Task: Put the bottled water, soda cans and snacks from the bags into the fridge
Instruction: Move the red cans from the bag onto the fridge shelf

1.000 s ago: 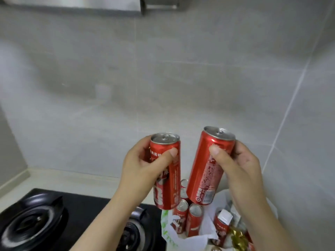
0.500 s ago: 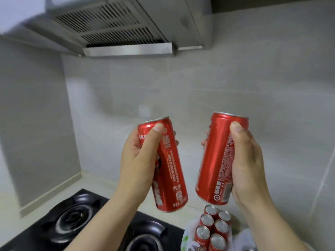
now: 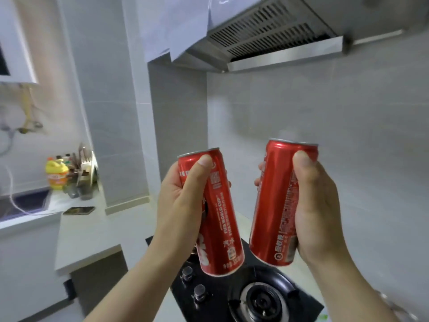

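Note:
My left hand [image 3: 180, 201] grips a tall red soda can [image 3: 218, 226], tilted slightly with its top leaning left. My right hand [image 3: 318, 210] grips a second red soda can [image 3: 276, 205], held nearly upright. Both cans hang in the air above the black gas stove [image 3: 260, 298]. The bag with the other cans and snacks is out of view. No fridge is visible.
A steel range hood [image 3: 274, 40] juts out above. A white counter [image 3: 92, 228] runs left with a dark phone [image 3: 79, 210], a yellow bottle [image 3: 56, 174], jars and a sink [image 3: 23, 203]. Grey tiled walls stand behind and to the right.
The view has swung left and up: the bag of cans dropped out of sight, and the counter, sink and hood came into view. Both hands keep their cans.

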The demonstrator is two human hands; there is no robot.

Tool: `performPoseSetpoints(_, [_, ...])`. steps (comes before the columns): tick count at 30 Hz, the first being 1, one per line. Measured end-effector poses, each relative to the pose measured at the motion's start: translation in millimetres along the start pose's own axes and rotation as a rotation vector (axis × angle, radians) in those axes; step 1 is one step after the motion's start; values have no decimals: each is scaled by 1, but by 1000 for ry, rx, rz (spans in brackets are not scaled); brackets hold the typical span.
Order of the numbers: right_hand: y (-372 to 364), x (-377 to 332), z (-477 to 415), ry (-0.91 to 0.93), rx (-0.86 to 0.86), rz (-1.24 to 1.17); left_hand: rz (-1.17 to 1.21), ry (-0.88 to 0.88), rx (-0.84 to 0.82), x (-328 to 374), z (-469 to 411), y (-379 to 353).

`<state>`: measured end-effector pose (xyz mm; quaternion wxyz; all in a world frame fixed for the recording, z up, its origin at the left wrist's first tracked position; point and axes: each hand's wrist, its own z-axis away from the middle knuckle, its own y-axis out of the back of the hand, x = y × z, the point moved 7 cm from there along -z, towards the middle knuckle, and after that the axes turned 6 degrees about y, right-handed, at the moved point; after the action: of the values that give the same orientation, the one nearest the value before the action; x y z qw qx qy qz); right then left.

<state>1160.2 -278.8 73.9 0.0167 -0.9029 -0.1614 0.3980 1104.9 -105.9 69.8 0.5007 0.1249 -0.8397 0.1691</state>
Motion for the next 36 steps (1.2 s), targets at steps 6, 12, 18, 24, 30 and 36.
performPoseSetpoints(6, [-98, -12, 9, -13, -152, -121, -47, -73, 154, 41, 20, 89])
performPoseSetpoints(12, [-216, -39, 34, -24, -273, -267, -59, -126, 294, 94, 53, 200])
performPoseSetpoints(18, [-332, -61, 79, -74, -393, -456, -129, -153, 436, 142, 100, 303])
performPoseSetpoints(24, [-433, -78, 127, -116, -527, -557, -212, -182, 608, 182, 158, 388])
performPoseSetpoints(30, [-525, -104, 175, -123, -692, -653, -287, -183, 835, 216, 216, 463])
performPoseSetpoints(36, [-613, -120, 221, -244, -845, -806, -442, -248, 1121, 253, 276, 519])
